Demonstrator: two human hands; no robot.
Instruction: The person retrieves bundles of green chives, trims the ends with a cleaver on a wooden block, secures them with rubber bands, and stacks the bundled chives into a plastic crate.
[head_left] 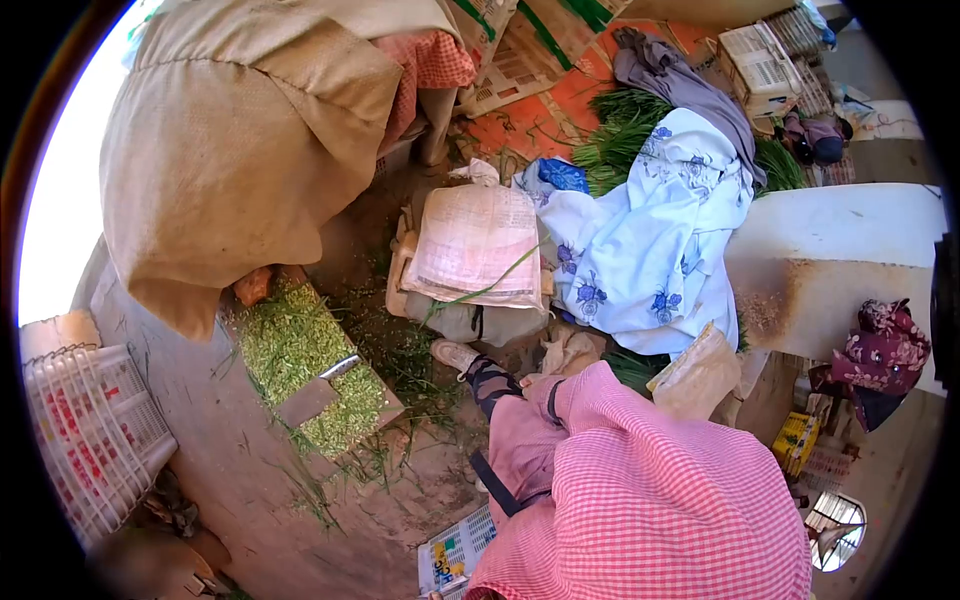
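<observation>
Neither of my hands shows in the head view. A pink checked garment [640, 490] fills the lower middle, with a pink trouser leg [520, 440] and a light shoe [455, 353] below it. To the left of the shoe lies a wooden board [385, 405] covered in chopped green leaves [295, 345]. A cleaver [315, 393] rests flat on the greens. Loose green blades are scattered on the dirt around the board.
A big burlap sack [240, 150] stands at upper left, a white plastic basket [90, 430] at far left. A folded woven bag [475, 245], a white-and-blue floral cloth [650, 250] and long green stalks [625, 130] lie ahead. A person in a maroon floral cloth [880, 355] crouches at right.
</observation>
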